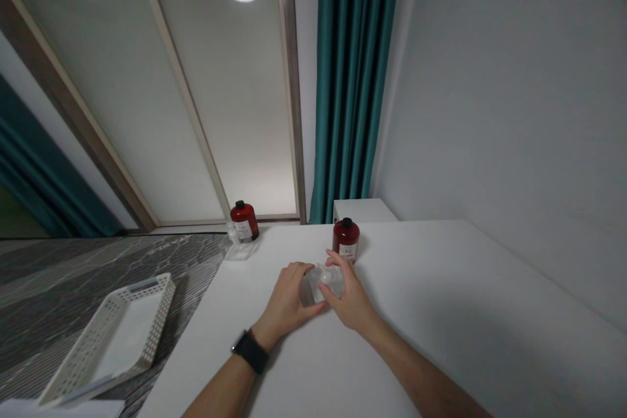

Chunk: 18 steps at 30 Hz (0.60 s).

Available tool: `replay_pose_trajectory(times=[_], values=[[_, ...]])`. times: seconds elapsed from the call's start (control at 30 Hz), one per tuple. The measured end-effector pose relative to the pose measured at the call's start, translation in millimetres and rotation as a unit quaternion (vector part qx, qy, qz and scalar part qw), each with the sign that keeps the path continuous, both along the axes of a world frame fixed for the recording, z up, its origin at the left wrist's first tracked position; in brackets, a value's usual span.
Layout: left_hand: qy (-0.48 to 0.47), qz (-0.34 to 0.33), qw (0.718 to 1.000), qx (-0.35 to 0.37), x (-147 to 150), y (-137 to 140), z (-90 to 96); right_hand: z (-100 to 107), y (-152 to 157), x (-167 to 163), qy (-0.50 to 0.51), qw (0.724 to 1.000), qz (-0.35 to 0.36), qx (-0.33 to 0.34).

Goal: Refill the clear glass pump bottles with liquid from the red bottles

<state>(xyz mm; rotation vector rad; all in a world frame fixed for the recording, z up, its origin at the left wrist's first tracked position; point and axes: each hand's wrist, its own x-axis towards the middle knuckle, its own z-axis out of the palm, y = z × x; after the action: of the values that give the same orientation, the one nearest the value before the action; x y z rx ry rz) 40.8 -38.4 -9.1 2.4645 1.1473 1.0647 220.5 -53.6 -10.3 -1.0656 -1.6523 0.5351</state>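
Both hands meet at a clear plastic item [323, 277] low over the white table [313, 366]; its exact kind is hard to make out. My left hand [289, 297], with a dark watch on the wrist, curls around its left side, thumb along the near edge. From the right, my right hand [349, 294] grips it between thumb and fingers, covering part of it. Just behind the right fingers stands a dark red bottle [345, 235] with a black cap and white label. Farther left is a similar red bottle [244, 222], with another clear plastic piece [239, 248] in front of it.
A white perforated basket [164, 294] sits lower left, beyond the table's left edge, over a grey patterned surface [186, 258]. A white box-like piece [365, 210] adjoins the far edge. Frosted panels [235, 111], a teal curtain [355, 85] and a wall [509, 98] stand behind.
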Motion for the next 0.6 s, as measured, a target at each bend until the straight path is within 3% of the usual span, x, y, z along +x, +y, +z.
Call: replay_pose_trajectory(times=[0.13,0.43,0.6], values=[[-0.011,0.003,1.000,0.004,0.6,0.2,-1.2,1.8,3.7,5.1,-0.014,0.999,-0.023,0.019],[-0.010,0.005,1.000,-0.022,2.4,0.3,1.6,-2.8,-2.9,-0.5,-0.017,0.999,0.046,0.014],[-0.014,0.000,1.000,-0.018,4.1,-1.2,2.7,2.2,-2.4,-1.8,-0.025,1.000,-0.007,0.007]])
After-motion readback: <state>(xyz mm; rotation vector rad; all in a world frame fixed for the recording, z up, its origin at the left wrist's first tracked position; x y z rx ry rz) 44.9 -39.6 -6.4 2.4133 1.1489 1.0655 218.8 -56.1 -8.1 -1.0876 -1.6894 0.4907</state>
